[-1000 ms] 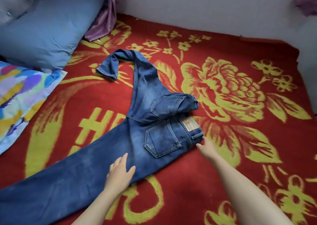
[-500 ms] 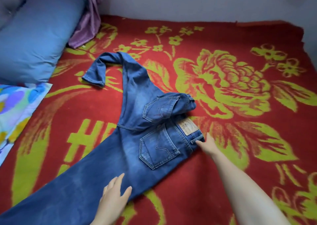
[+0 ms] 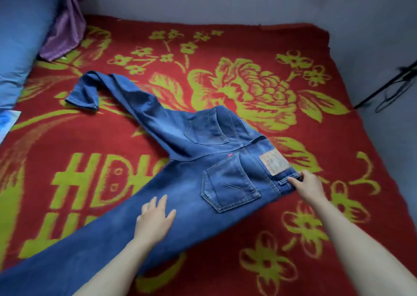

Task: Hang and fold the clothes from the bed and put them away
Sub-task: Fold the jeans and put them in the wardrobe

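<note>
A pair of blue jeans (image 3: 203, 160) lies back side up on the red and yellow flowered blanket (image 3: 248, 47) that covers the bed. One leg runs toward the lower left corner. The other leg points to the far left, its cuff folded over. My left hand (image 3: 154, 217) rests flat on the near leg, fingers spread. My right hand (image 3: 308, 186) pinches the waistband at a belt loop, just below the tan leather patch.
A blue pillow (image 3: 20, 42) lies at the far left with purple cloth (image 3: 65, 29) beside it. A patterned pillow corner (image 3: 6, 124) shows at the left edge. Grey walls bound the bed's far and right sides. A black stand with cables (image 3: 392, 85) is at the right.
The waist part of the jeans, bunched before, now lies flatter and wider. My left hand slid along the near leg. My right hand closed on the waistband.
</note>
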